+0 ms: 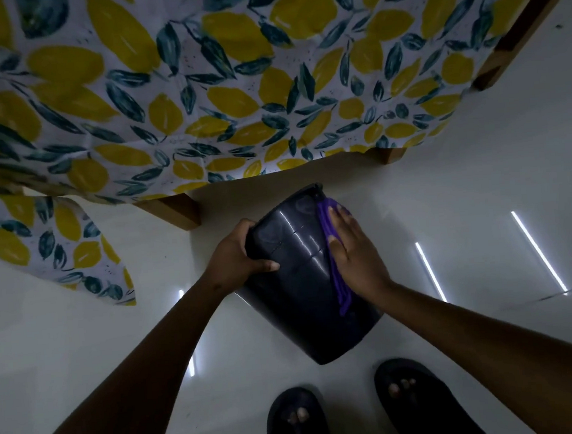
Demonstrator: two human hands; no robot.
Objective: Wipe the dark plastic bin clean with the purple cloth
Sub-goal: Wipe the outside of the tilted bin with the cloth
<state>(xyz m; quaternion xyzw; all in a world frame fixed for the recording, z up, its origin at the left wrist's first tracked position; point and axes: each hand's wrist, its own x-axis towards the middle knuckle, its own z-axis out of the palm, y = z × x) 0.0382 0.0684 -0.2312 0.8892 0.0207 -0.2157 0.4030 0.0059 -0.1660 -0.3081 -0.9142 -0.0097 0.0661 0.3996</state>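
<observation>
The dark plastic bin (296,284) is held tilted above the white floor, its glossy side facing me and one end pointing toward my feet. My left hand (238,253) grips its upper left edge, thumb across the side wall. My right hand (352,246) lies flat on the bin's right side, pressing the purple cloth (331,247) against it. A strip of the cloth hangs down along the bin below my wrist. The bin's inside is hidden.
A table draped with a lemon-print tablecloth (199,86) fills the upper view, its wooden legs (174,210) just beyond the bin. Glossy white floor (465,202) lies to the right. My feet in dark sandals (408,399) stand below the bin.
</observation>
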